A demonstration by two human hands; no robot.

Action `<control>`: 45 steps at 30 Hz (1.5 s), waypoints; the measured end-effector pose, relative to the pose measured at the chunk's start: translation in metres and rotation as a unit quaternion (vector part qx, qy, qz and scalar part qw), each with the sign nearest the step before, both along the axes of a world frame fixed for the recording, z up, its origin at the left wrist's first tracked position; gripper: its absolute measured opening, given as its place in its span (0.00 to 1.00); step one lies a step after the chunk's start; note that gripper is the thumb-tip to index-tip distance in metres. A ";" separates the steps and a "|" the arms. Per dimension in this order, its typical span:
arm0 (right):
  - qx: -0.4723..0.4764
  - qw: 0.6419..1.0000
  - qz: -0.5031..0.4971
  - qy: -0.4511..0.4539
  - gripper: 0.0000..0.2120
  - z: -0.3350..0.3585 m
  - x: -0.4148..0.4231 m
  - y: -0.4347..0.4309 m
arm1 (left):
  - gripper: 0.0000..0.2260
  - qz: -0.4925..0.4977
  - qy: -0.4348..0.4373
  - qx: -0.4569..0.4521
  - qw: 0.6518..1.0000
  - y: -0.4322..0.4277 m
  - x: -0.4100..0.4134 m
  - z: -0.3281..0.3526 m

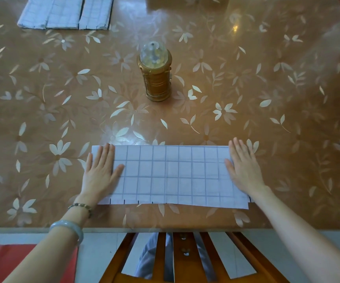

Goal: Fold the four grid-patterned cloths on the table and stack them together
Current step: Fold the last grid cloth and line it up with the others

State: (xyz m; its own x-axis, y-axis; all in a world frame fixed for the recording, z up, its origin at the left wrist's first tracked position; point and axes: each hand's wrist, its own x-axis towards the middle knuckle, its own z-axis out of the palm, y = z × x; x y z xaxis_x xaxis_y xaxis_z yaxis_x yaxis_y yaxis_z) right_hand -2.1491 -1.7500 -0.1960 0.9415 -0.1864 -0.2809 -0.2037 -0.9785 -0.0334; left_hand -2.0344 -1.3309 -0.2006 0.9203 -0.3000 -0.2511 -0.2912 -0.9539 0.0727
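Plainly, both hands lie flat with fingers straight, gripping nothing: the left hand point(100, 170) presses the 9 o'clock end of a folded grid cloth point(171, 174), the right hand point(243, 166) its 3 o'clock end. That cloth lies at 6 o'clock on the bench point(287, 99), near its edge. Other grid cloths point(67, 12) sit folded at 11 o'clock, a gold lantern point(157, 76) at 12

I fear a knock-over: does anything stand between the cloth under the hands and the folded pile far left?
Nothing directly: the golden lantern stands mid-table, right of the line from the grid cloth to the folded cloths.
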 end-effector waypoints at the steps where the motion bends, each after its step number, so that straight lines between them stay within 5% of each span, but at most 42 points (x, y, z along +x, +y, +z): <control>1: -0.004 1.000 -0.004 0.003 0.32 0.001 -0.001 -0.006 | 0.34 0.007 0.007 -0.005 1.000 0.008 0.003 0.002; 7: -0.017 0.997 -0.050 -0.052 0.29 0.019 0.010 0.020 | 0.38 0.150 0.012 -0.122 0.981 0.022 0.022 0.023; 9: 0.040 0.994 -0.069 -0.079 0.35 0.031 0.023 0.055 | 0.39 0.244 0.017 -0.154 0.957 0.014 0.025 0.027; 11: 0.134 0.985 -0.039 -0.103 0.32 0.041 0.034 0.097 | 0.35 0.282 0.011 -0.151 0.948 0.007 0.025 0.031; 14: 0.268 0.961 0.014 -0.066 0.22 0.047 0.043 0.151 | 0.30 0.337 0.024 -0.161 0.927 0.002 0.025 0.035; 19: 0.272 0.962 0.012 0.009 0.26 0.034 0.041 0.167 | 0.32 0.417 0.090 -0.155 0.891 0.001 0.023 0.040; 27: 0.325 0.941 -0.037 0.091 0.41 0.038 0.044 0.151 | 0.09 0.351 0.234 -0.256 0.870 0.027 0.006 0.070; 30: 0.318 0.941 -0.023 0.113 0.48 0.041 0.048 0.150 | 0.06 0.334 0.207 -0.333 0.857 0.031 -0.006 0.094; 39: 0.282 0.950 0.007 0.135 0.56 0.038 0.051 0.154 | 0.11 0.235 0.154 -0.429 0.859 -0.012 -0.026 0.187; 45: 0.362 0.924 -0.029 0.117 0.50 0.040 0.048 0.144 | 0.09 0.177 0.220 -0.507 0.814 -0.081 -0.044 0.216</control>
